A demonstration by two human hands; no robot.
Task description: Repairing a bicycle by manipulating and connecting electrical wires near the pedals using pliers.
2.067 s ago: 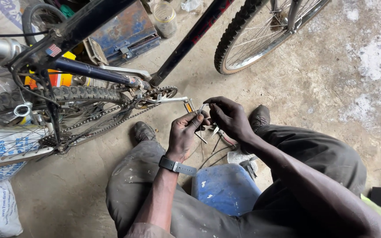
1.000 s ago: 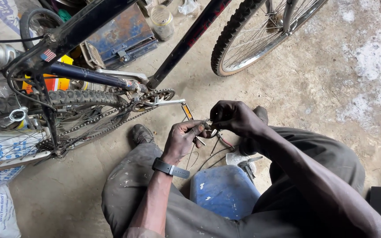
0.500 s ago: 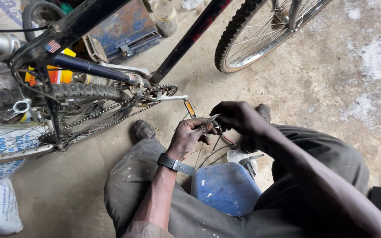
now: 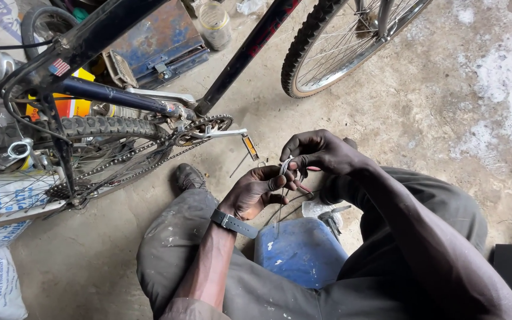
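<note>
- Left hand [image 4: 256, 191] and right hand [image 4: 315, 151] both pinch a thin cable [image 4: 284, 169], fingers closed on it, above the knees.
- A blue container [image 4: 300, 249] sits between the legs (paint-flecked).
- Bicycle [image 4: 149, 106] stands just ahead, its pedal [image 4: 250, 147] near the hands.

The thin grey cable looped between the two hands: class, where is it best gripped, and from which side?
Grip the thin grey cable at its bent loop, pinched from above, as the right hand does. The left hand supports it from below. The loose strands hanging down would likely slip or flex.
</note>
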